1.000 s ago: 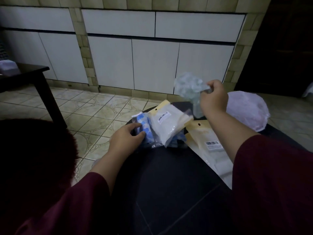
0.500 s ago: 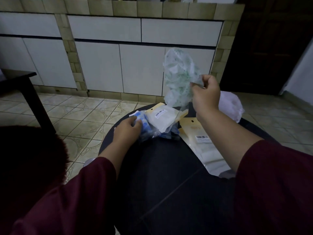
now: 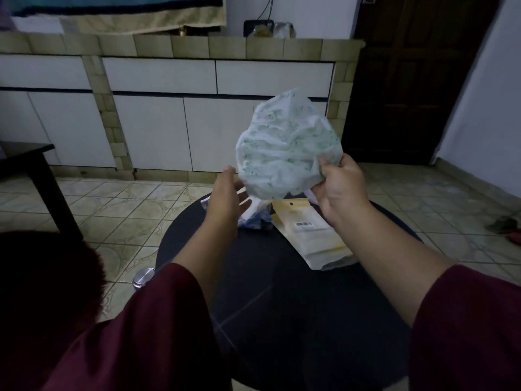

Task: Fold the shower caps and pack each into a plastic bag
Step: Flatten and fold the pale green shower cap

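Observation:
A white shower cap with green print [image 3: 284,148] hangs spread out in the air above the round black table [image 3: 282,306]. My right hand [image 3: 337,187] grips its lower right edge. My left hand [image 3: 229,194] is raised beside the cap's lower left edge with fingers straight, holding nothing. Under my hands, a packed bag with a blue-patterned cap [image 3: 255,221] lies on the table's far side. To the right of it lie cream and clear plastic bags with a barcode label [image 3: 310,235].
A tiled floor surrounds the table. White cabinet doors under a tiled counter [image 3: 197,46] fill the back. A dark side table [image 3: 36,176] stands at the left, a dark wooden door [image 3: 408,80] at the right. A small metal can [image 3: 143,276] sits on the floor.
My left hand has let go of the blue packed bag and risen toward the cap. My right hand has brought the cap nearer and it has opened wider. The view has tilted up.

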